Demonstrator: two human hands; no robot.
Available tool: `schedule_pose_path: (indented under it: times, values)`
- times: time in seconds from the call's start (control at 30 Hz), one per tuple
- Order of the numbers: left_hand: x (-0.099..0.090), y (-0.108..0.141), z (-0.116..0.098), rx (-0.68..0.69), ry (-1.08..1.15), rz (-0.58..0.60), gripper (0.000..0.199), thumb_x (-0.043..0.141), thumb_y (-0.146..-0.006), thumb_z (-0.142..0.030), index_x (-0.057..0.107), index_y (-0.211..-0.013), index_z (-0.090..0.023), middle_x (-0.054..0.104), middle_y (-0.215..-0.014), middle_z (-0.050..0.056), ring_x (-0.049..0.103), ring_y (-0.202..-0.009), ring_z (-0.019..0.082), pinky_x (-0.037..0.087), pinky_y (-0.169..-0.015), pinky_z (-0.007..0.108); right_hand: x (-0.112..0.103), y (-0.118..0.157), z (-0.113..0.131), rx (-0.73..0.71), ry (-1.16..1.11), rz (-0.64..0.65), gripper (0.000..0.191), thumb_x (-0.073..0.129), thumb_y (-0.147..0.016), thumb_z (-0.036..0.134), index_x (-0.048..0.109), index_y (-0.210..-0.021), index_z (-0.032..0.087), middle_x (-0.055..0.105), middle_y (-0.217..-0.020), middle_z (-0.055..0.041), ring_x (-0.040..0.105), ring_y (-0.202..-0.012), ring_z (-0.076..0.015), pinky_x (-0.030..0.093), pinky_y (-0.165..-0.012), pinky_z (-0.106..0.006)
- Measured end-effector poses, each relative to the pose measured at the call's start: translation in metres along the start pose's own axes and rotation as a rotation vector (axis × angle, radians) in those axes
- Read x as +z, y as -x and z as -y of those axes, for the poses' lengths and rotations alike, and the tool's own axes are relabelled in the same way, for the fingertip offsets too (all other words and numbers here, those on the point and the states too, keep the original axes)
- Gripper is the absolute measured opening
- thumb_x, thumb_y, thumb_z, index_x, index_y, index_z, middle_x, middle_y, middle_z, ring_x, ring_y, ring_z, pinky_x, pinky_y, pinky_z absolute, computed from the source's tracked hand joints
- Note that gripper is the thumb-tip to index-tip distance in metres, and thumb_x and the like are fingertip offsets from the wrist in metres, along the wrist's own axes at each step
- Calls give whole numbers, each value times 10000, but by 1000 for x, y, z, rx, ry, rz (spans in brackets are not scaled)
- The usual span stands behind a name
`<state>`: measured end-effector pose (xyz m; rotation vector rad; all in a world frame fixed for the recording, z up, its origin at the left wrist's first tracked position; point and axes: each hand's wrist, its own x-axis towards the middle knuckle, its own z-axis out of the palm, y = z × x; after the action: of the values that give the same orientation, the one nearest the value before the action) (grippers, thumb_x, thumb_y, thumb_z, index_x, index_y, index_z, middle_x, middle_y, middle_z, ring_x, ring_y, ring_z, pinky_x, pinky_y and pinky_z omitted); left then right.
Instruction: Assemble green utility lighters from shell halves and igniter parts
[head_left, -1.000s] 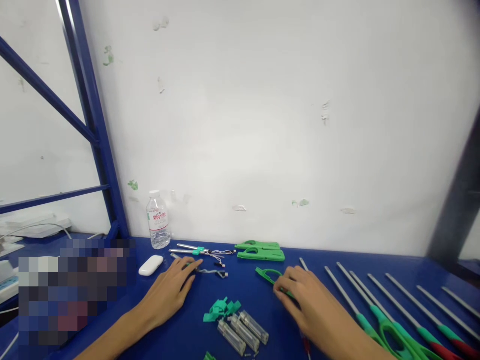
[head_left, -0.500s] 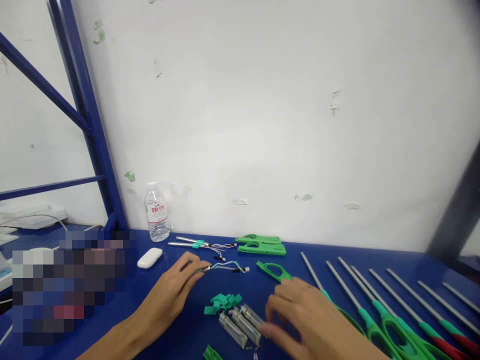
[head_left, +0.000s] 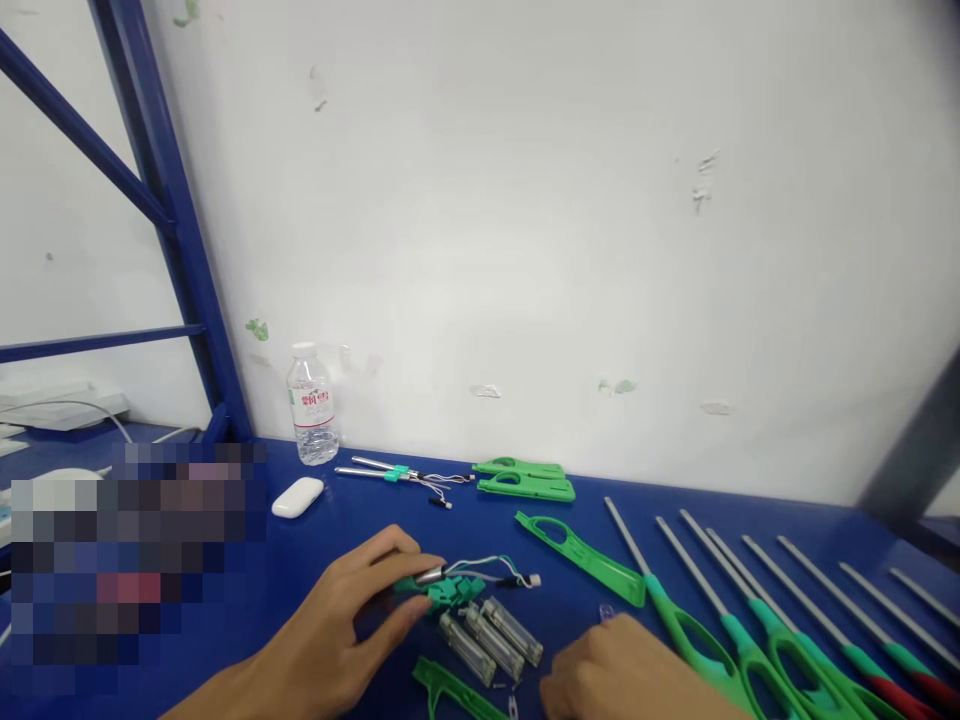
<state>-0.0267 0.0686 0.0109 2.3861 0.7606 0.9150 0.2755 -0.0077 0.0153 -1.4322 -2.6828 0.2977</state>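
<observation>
My left hand [head_left: 367,620] is closed on a short metal lighter tube [head_left: 430,576]. Thin wires [head_left: 487,566] trail rightward from it to a small connector. Just under those fingers lies a pile of small teal plastic pieces [head_left: 450,592]. At the lower right my right hand [head_left: 619,665] is curled, its fingertips mostly hidden below it. A small clear purplish piece [head_left: 606,612] shows at its upper edge; I cannot tell whether the hand touches it. Between the hands lie three clear fuel tanks [head_left: 491,640]. A green handle shell [head_left: 581,560] lies beyond my right hand, another [head_left: 454,690] near the front.
Several long lighters [head_left: 780,630] with metal rods fan out on the right of the blue table [head_left: 315,545]. Two wired tubes [head_left: 382,470] and green handle shells [head_left: 525,485] lie along the back. A water bottle [head_left: 313,410] and a white case [head_left: 298,497] stand at left.
My left hand has carried the tube toward me and right, over to the teal pieces. My right hand has drawn back and curled, uncovering the green shell beyond it. The view has tilted slightly.
</observation>
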Motion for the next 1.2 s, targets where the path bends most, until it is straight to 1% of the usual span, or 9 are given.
schedule_pose_path:
  times: [0.07,0.13,0.2,0.33,0.53,0.67,0.9,1.1,1.2]
  values:
    - [-1,1,-1,15,22,25,333,478,-1193,-401,729,-1400,-331,691,-1095,38,673,-915,158,525,-806,240,-16,8,0,97,-9,-26,539,913,-819,232,436,-571,199,443,-518,78,249,-456,-100,141,-502,-335]
    - [-2,0,-2,17,35,55,355,428,-1206,-393,723,-1396,-342,665,-1088,37,659,-929,159,511,-835,250,-33,13,1,295,-51,-58,503,930,-847,413,519,-630,222,579,-622,53,432,-550,-142,211,-529,-306]
    - [-2,-1,-5,1,38,100,367,398,-1211,-390,728,-1364,-342,629,-1087,36,635,-918,158,493,-827,255,-44,16,2,390,-107,-72,426,938,-829,592,674,-819,258,701,-754,30,609,-704,-217,304,-609,-306]
    - [-3,-2,-11,-51,31,194,409,335,-1207,-341,732,-1303,-328,550,-1105,41,563,-877,158,460,-786,264,-49,13,3,347,-129,-111,450,915,-882,599,756,-1196,318,791,-878,15,727,-857,-301,366,-712,-342]
    - [-6,0,-17,-115,48,301,429,322,-1190,-331,726,-1333,-342,524,-1116,45,566,-963,189,470,-859,297,-37,11,7,179,-80,-105,128,762,-1074,426,776,-1098,301,795,-909,17,742,-767,-230,415,-692,-334]
    - [-13,-1,-20,-157,64,394,375,417,-1162,-333,728,-1366,-376,598,-1213,53,636,-1043,201,512,-927,304,-33,13,8,113,-103,-152,69,774,-1066,369,793,-1032,313,793,-889,32,742,-765,-207,422,-683,-312]
    - [-22,-1,-16,-245,41,467,247,628,-1072,-341,806,-1244,-336,683,-1263,63,683,-1184,257,553,-958,312,-18,12,14,31,-182,-110,203,838,-1018,432,751,-901,290,775,-818,52,736,-768,-194,377,-682,-292]
    - [-23,-4,-13,-270,39,465,201,731,-1012,-391,822,-1173,-312,715,-1208,53,689,-1160,254,560,-929,307,-7,1,14,-3,-185,73,242,948,-878,288,708,-870,262,748,-785,78,651,-669,-139,249,-574,-293]
    - [-22,-4,-12,-276,34,462,223,734,-1004,-391,817,-1194,-309,705,-1229,56,686,-1147,246,556,-937,314,-5,-3,12,4,-175,92,239,950,-862,286,712,-873,267,725,-764,79,603,-642,-131,197,-558,-311]
